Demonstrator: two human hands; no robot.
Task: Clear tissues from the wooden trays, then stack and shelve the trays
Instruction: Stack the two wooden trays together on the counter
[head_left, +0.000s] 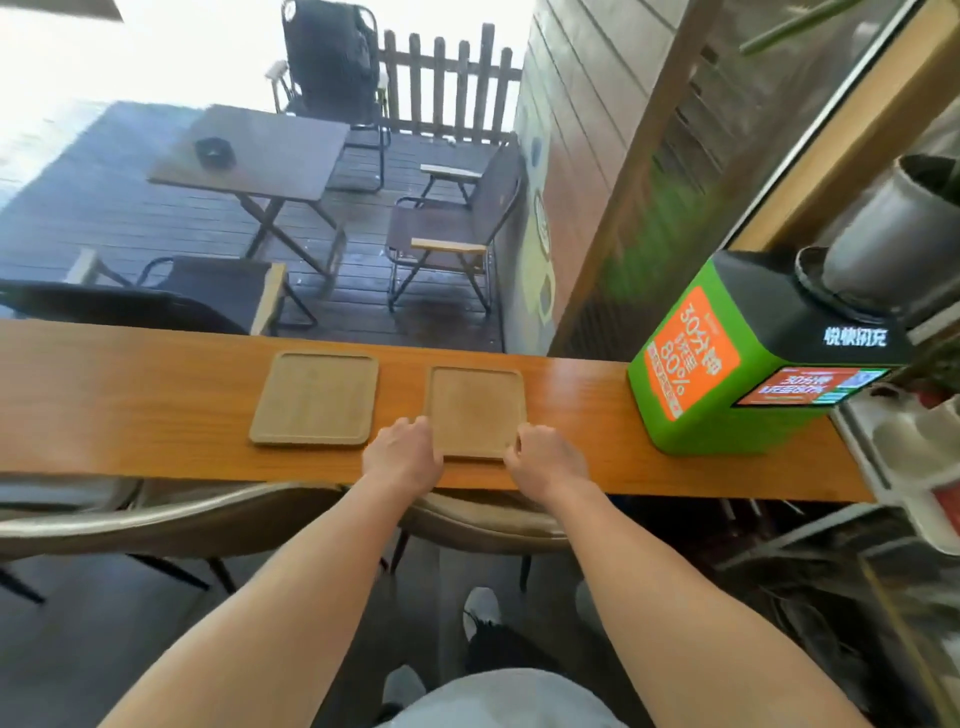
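Note:
Two pale wooden trays lie side by side on a long orange-brown counter (156, 415). The left tray (317, 397) lies flat with nothing on it. The right tray (475, 408) is also bare. My left hand (402, 454) grips its near left corner and my right hand (545, 457) grips its near right corner, fingers curled over the rim. No tissues are in sight.
A green and black charging kiosk (727, 364) stands on the counter right of the trays. Curved chair backs (156, 525) sit under the counter's near edge. Beyond the counter is a deck with a folding table (260, 150) and chairs. Clutter and a white tray fill the right edge.

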